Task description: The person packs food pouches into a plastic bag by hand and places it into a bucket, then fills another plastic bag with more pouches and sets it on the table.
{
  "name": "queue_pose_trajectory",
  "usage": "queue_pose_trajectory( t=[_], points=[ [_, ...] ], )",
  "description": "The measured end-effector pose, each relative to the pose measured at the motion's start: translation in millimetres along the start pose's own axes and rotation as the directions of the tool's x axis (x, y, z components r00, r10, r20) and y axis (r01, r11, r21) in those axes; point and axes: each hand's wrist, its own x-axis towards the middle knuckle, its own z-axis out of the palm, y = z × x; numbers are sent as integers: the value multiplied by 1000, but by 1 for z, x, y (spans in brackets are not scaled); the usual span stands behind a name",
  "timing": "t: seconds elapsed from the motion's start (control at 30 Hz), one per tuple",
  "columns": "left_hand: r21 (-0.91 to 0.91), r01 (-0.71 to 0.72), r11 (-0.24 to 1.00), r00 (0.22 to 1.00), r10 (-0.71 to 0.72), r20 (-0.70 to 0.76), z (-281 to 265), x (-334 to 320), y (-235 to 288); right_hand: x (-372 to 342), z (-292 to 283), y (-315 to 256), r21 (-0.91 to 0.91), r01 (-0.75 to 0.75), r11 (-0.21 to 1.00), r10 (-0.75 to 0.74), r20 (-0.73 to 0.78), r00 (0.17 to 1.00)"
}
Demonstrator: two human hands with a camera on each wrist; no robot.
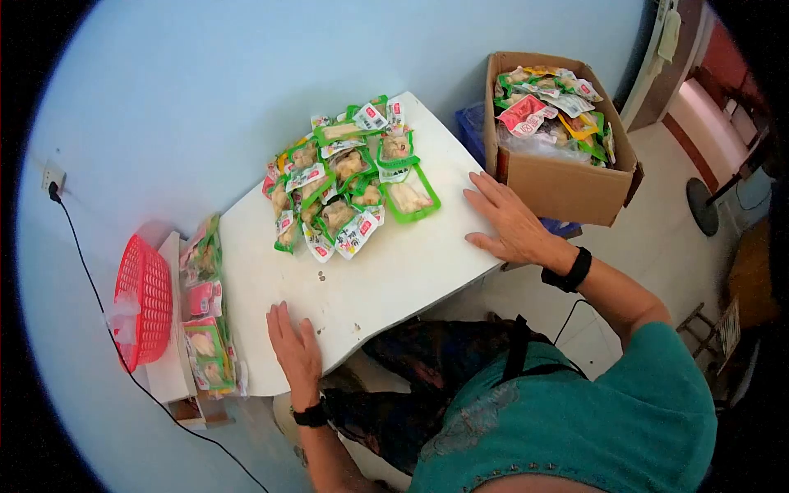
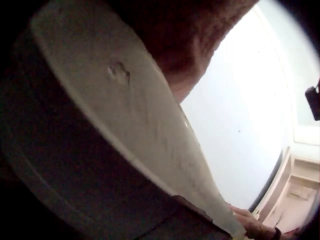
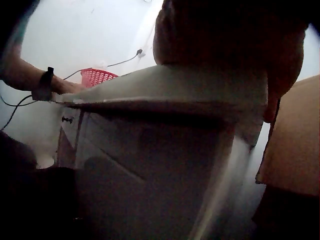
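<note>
My left hand [image 1: 295, 347] rests flat at the near left edge of the white table [image 1: 394, 271], its fingers straight and holding nothing. At the table's right edge lies my right hand [image 1: 511, 220], fingers extended and thumb spread. A heap of sealed food packets [image 1: 337, 177], green-edged with pale pieces inside, sits toward the back of the table. One flat green-edged packet [image 1: 411, 195] lies at the heap's right side, nearest the right hand. In the left wrist view the table's underside and edge [image 2: 135, 110] fill much of the picture; the hand there is dark.
A cardboard box [image 1: 559, 185] full of packets stands right of the table. On the left, a red plastic basket [image 1: 146, 304] and more packets [image 1: 205, 308] sit on a lower surface by the wall. A black cord [image 1: 82, 255] runs down from the socket [image 1: 53, 177].
</note>
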Motion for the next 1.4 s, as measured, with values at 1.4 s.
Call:
queue_pose_trajectory(
  t=[1.4],
  points=[
    [-35, -239, 970, 896, 234, 376, -46, 21, -33, 24, -7, -9, -184, -9, 983, 72, 340, 938]
  ],
)
